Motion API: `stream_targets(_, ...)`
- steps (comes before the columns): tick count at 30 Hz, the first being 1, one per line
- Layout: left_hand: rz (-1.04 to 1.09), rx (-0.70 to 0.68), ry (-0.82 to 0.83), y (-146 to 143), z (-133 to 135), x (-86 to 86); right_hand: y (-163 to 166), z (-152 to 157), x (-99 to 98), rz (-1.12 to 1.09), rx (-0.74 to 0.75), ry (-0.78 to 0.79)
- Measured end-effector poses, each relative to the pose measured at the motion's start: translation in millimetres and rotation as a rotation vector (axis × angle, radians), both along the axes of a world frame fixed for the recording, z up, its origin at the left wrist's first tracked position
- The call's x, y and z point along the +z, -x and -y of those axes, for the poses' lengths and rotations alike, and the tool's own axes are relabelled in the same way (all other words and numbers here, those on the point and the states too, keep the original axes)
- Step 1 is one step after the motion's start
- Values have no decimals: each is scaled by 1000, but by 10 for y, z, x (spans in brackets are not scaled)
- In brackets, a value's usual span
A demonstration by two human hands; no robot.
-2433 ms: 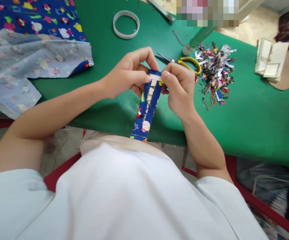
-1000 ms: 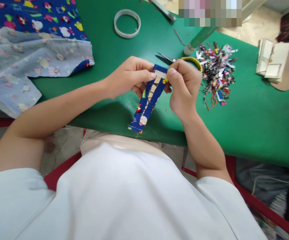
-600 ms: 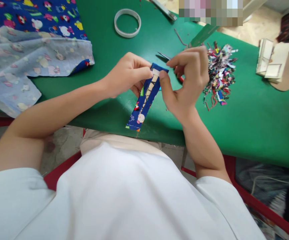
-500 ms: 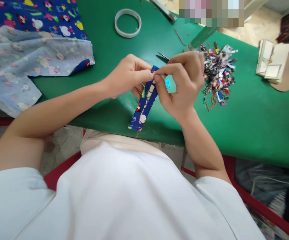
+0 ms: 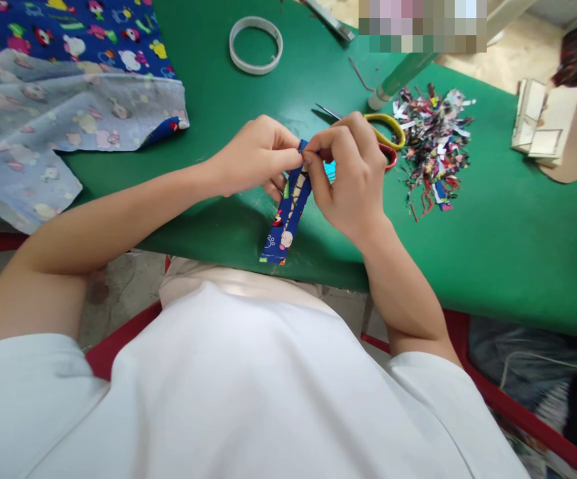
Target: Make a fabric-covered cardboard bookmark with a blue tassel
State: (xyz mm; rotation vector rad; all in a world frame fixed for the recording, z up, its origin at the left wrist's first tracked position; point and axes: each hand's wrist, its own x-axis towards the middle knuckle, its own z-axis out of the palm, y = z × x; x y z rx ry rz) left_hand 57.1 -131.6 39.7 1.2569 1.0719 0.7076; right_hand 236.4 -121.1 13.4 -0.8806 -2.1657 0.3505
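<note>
A narrow blue printed fabric strip (image 5: pixel 279 226), folded lengthwise, hangs slanting toward me over the table's near edge. My left hand (image 5: pixel 261 156) pinches its upper end between thumb and fingers. Close against it, my right hand (image 5: pixel 349 174) also has thumb and forefinger pressed together on that upper end. The exact pinch point is partly covered by the fingertips. Just behind my right hand lie scissors with yellow and red handles (image 5: pixel 392 130), partly hidden by the hand. A bright turquoise bit (image 5: pixel 330 171) shows between the strip and my right hand; its kind is unclear.
Blue printed cloth (image 5: pixel 68 50), partly turned to its pale side, covers the left of the green table (image 5: pixel 492 246). A tape roll (image 5: pixel 255 45) lies ahead. A pile of fabric scraps (image 5: pixel 438 143), a green post (image 5: pixel 400 80) and cardboard pieces (image 5: pixel 548 123) are to the right.
My right hand has come down and left toward my left hand, uncovering the scissors' handles. The strip's upper end has dropped slightly, and both hands still pinch it.
</note>
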Motion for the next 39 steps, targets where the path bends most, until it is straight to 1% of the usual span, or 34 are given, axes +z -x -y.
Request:
stream_targets(3, 14, 0, 45, -4, -3, 18, -2, 12, 6, 65, 24, -17)
stream_targets(6, 35, -8, 75, -6, -4, 29, -7, 9, 0, 58, 27, -30)
stream_targets(11, 18, -11, 64, -4, -3, 21, -14, 0, -19, 73, 28, -29)
stream_targets(16, 7, -21, 41, 0, -1, 17, -5, -3, -15, 117, 27, -95)
stream_targets(22, 15, -35, 31, 3, 11, 28, 8, 16, 17, 169, -35, -182)
stream_targets(24, 29, -41, 24, 0, 11, 32, 9, 20, 20, 162, -45, -172)
stream_targets(30, 37, -47, 18, -2, 2, 37, 3, 11, 7, 49, -23, -98)
stream_targets(39, 41, -30, 6, 2, 4, 20, 4, 0, 0, 21, -43, -88)
